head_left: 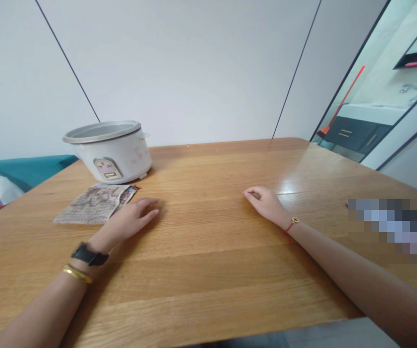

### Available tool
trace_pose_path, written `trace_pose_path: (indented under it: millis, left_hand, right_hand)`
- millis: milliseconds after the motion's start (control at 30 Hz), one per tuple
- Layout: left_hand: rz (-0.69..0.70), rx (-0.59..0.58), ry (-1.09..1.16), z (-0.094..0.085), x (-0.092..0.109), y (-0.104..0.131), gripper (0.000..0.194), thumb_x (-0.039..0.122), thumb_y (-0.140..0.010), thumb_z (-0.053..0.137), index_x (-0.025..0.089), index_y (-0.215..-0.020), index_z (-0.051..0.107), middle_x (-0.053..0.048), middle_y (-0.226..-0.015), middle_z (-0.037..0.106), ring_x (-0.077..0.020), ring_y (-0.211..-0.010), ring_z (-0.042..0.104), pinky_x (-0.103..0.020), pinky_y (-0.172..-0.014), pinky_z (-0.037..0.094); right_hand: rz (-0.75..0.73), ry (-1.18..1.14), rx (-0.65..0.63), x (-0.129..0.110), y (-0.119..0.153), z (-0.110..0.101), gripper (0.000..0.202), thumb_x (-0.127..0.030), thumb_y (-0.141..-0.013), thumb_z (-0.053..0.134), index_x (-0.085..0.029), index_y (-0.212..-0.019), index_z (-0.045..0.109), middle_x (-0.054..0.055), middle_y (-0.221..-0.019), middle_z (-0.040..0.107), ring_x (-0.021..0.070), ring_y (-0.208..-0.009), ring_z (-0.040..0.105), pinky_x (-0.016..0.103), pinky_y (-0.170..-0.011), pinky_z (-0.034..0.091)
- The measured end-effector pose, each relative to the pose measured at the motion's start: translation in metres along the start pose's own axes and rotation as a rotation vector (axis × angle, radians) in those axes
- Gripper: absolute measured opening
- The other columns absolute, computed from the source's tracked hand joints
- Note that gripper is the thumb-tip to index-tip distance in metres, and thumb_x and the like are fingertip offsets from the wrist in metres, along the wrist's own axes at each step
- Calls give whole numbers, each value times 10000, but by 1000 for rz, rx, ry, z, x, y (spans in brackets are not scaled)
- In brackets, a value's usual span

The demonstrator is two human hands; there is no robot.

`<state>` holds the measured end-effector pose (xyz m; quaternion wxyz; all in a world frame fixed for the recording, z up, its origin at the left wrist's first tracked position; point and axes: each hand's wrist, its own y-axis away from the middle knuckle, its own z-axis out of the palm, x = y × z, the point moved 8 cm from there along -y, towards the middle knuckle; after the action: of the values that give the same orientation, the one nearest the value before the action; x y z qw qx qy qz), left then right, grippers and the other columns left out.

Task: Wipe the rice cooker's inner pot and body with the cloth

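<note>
On the wooden table (pixel 194 232), my left hand (pixel 132 217) rests with its thumb and fingers apart, holding nothing. It lies right beside a folded patterned cloth (pixel 88 205), whose near edge it partly covers. Behind the cloth stands a white rice cooker (pixel 121 157), without a lid; its inside bottom is hidden. My right hand (pixel 264 202) is on the table to the right, its fingers curled in and the thumb tip meeting them in a loose ring. No object shows in it.
A teal seat (pixel 30 169) with a white plastic bag (pixel 1 191) is at the left. A pale panel wall (pixel 186 67) rises behind the table. A blurred-out item (pixel 397 232) lies at the right. Through a doorway, a red broom (pixel 346 99) leans by a dark cabinet (pixel 355 135).
</note>
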<state>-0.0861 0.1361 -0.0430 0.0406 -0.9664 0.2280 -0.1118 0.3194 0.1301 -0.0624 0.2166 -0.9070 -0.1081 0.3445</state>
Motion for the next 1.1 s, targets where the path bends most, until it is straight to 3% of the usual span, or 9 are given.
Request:
trace_pose_path:
  millis: [167, 467, 667, 1100]
  left_hand:
    - [4, -41, -1, 2, 12, 0, 549, 547, -968, 422, 161, -1282, 653, -102, -1283, 691, -276, -1130, 665, -381, -1012, 491]
    - [-8, 12, 65, 4, -1, -2, 514, 525, -978, 413, 158, -1214, 684, -102, -1209, 719, -264, -1083, 670, -382, -984, 495]
    - [67, 18, 51, 10, -1, -4, 472, 510, -985, 425, 180, -1187, 695, -97, -1207, 706, -254, -1109, 647, -394, -1029, 472]
    - [93, 38, 32, 9, 2, -4, 454, 492, -987, 429, 185, -1185, 698, -107, -1195, 702, -254, -1101, 643, -410, -1031, 477]
  right_hand:
    - [8, 5, 2, 1, 0, 0, 248, -368, -910, 535, -204, -883, 721, 78, -962, 766, 233, -917, 702, 368, -847, 525]
    - [0, 24, 1, 4, 1, 1, 256, -385, -918, 532, -215, -898, 723, 70, -972, 768, 237, -926, 705, 377, -850, 526]
    - [-3, 51, -3, 6, 0, 2, 252, -375, -920, 531, -216, -894, 724, 65, -961, 771, 245, -917, 710, 389, -845, 519]
    - [7, 55, -20, 5, 0, 2, 264, -382, -922, 532, -213, -906, 734, 65, -965, 773, 238, -910, 713, 373, -826, 531]
